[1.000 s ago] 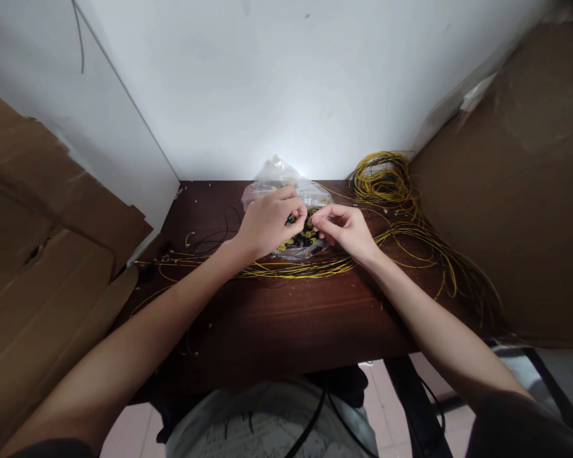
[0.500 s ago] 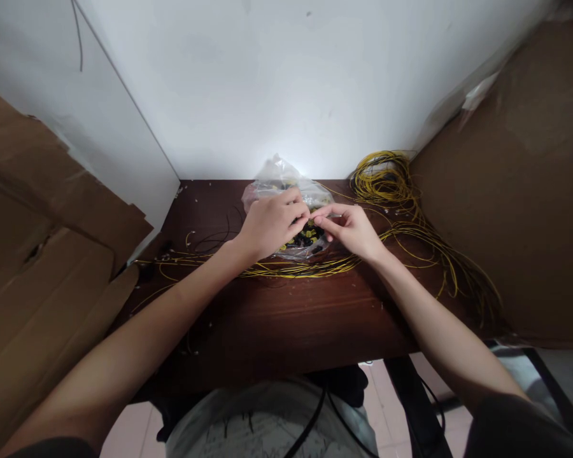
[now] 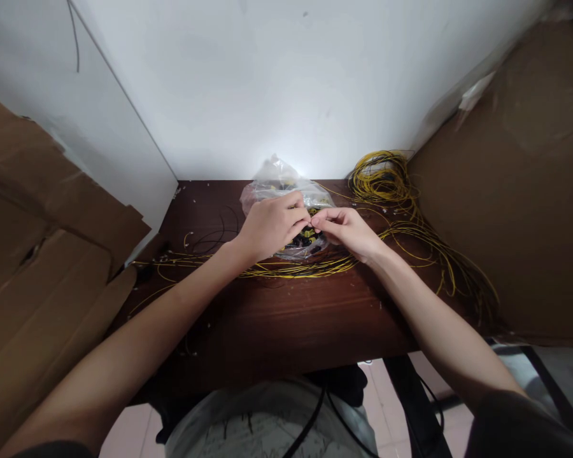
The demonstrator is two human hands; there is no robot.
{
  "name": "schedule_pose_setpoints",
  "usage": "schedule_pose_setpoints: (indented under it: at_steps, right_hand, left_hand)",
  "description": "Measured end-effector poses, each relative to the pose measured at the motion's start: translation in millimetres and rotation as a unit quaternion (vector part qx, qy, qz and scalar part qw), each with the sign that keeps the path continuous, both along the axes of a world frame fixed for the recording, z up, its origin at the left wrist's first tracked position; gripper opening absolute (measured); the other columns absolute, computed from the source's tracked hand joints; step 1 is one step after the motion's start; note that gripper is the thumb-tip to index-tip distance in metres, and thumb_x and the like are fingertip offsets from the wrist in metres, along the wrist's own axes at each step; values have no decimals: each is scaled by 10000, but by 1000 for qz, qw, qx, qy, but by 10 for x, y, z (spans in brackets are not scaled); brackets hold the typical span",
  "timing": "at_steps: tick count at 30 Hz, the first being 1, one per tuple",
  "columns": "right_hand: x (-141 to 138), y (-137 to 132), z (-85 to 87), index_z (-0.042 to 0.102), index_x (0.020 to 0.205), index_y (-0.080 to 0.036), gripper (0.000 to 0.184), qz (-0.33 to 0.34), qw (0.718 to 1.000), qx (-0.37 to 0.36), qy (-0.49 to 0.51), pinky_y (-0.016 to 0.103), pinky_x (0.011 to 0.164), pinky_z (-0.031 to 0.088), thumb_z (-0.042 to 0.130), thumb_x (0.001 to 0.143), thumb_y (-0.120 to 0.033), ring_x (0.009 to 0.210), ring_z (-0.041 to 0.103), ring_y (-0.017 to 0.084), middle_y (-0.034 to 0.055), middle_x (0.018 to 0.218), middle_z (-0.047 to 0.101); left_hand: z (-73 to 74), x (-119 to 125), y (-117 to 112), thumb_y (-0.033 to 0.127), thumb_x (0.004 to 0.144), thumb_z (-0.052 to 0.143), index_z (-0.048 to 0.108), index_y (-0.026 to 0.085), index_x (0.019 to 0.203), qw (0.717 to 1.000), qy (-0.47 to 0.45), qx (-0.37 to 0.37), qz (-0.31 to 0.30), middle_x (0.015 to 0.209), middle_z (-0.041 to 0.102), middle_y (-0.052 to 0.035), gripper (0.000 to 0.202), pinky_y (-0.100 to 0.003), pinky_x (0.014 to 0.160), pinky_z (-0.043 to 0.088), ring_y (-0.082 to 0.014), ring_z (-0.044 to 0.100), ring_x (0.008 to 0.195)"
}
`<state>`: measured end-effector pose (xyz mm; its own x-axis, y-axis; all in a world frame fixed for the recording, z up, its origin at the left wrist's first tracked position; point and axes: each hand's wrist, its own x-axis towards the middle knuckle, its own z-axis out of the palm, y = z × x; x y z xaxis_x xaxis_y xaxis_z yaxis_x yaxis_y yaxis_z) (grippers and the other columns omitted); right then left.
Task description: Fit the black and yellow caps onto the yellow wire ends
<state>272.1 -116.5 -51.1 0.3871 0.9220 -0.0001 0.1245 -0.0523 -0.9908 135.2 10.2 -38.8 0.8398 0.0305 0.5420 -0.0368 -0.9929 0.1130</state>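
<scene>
My left hand (image 3: 279,219) and my right hand (image 3: 346,230) meet fingertip to fingertip over a clear plastic bag (image 3: 274,170). Both are closed in a pinch; whatever sits between the fingers is too small to make out. Small black and yellow parts (image 3: 306,239) show inside the bag below the fingers, partly covered by my hands. A bundle of yellow and black wires (image 3: 296,272) runs across the table just in front of the bag, passing under my wrists.
A coil of yellow and black wire (image 3: 379,178) lies at the back right of the brown table (image 3: 286,324). Cardboard (image 3: 42,254) stands on the left, and a large cardboard box (image 3: 510,191) on the right. A white wall (image 3: 248,83) closes off the back.
The fingers of my right hand have drawn together into a tighter pinch against my left fingertips. My left hand has hardly moved, and the bag and wires stay in place.
</scene>
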Motion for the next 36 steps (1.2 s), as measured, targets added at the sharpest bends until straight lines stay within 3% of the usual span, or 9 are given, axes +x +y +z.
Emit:
schedule_pose_setpoints:
  at_steps: [8, 15, 20, 25, 29, 36]
  right_hand:
    - [-3, -4, -2, 656, 718, -162, 182, -5, 1000, -8, 20, 221, 400, 143, 696, 682, -336, 411, 260, 24, -43, 539, 489]
    - [-26, 10, -6, 668, 686, -175, 132, -20, 1000, 23, -5, 227, 449, 288, 701, 660, -300, 506, 411, 69, -6, 588, 557]
    - [-17, 17, -28, 663, 689, -171, 109, -15, 999, 30, -22, 223, 454, 296, 674, 688, -280, 521, 424, 67, -5, 610, 562]
    - [-17, 17, -40, 654, 676, -162, 120, -21, 998, 44, -31, 228, 478, 329, 671, 691, -280, 537, 448, 71, -6, 609, 565]
    - [-16, 23, -49, 648, 673, -152, 129, -29, 997, 58, -32, 246, 565, 399, 673, 693, -277, 581, 496, 82, 0, 646, 598]
    - [-2, 34, -66, 659, 691, -143, 157, -39, 993, 89, -65, 279, 656, 439, 695, 678, -295, 642, 544, 111, 20, 697, 643]
  left_hand:
    - [16, -4, -22, 223, 852, 481, 651, 183, 808, 1000, -3, -3, 0, 825, 593, -19, 181, -242, 581, 336, -105, 522, 661]
    - [18, -6, -46, 235, 855, 476, 657, 171, 801, 1000, 1, -16, 16, 799, 588, -21, 199, -244, 565, 329, -107, 523, 648]
    - [9, -6, -55, 228, 834, 496, 665, 172, 807, 999, 1, -24, 23, 799, 592, -21, 180, -239, 557, 322, -103, 511, 637]
    - [24, 15, -53, 194, 777, 539, 677, 178, 764, 991, 7, -130, 26, 806, 608, -22, 139, -229, 539, 326, -94, 492, 611]
    - [52, 44, -40, 174, 727, 567, 674, 161, 665, 975, 0, -224, 9, 688, 601, -11, 124, -226, 543, 344, -79, 462, 563]
    - [48, 73, -39, 213, 759, 533, 673, 131, 692, 918, 46, -394, 11, 633, 630, -15, 176, -221, 523, 355, -77, 480, 556]
